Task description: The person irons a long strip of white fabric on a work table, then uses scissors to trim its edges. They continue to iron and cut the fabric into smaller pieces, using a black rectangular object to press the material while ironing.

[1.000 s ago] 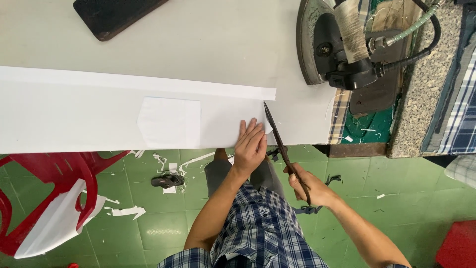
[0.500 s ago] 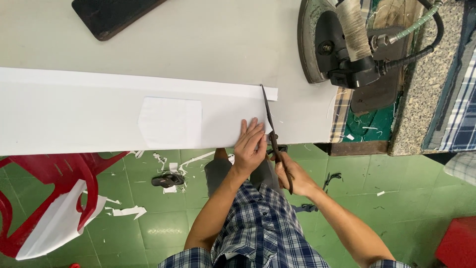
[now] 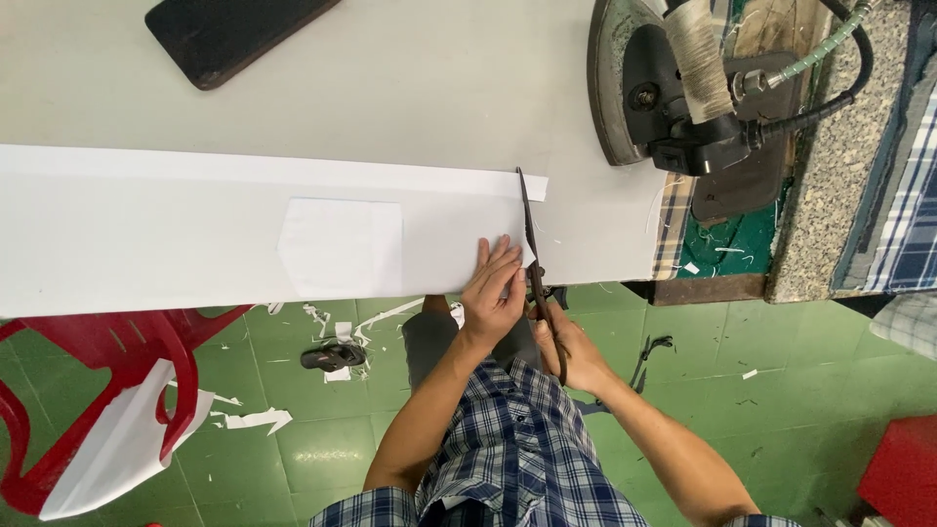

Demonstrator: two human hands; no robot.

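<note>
A long white sheet [image 3: 176, 229] lies across the pale table [image 3: 410, 88], its near edge hanging over the front. A smaller pocket-shaped white piece [image 3: 342, 247] rests on it. My left hand [image 3: 495, 289] presses flat on the sheet's right end, fingers spread. My right hand [image 3: 571, 349] grips the handles of dark scissors [image 3: 532, 254]. Their blades point away from me and run across the sheet just right of my left hand, the tip near the sheet's far edge.
A heavy steam iron [image 3: 664, 88] with hose rests at the table's right end. A dark flat block [image 3: 229, 34] lies at the far side. A red plastic chair [image 3: 88, 381] holding white sheets stands left, on a green tiled floor littered with white scraps [image 3: 249, 420].
The scissors swung from slanted right of the sheet to lie across its right end, blades advancing toward the far edge. My right hand moved in closer. My left hand stayed pressing the sheet.
</note>
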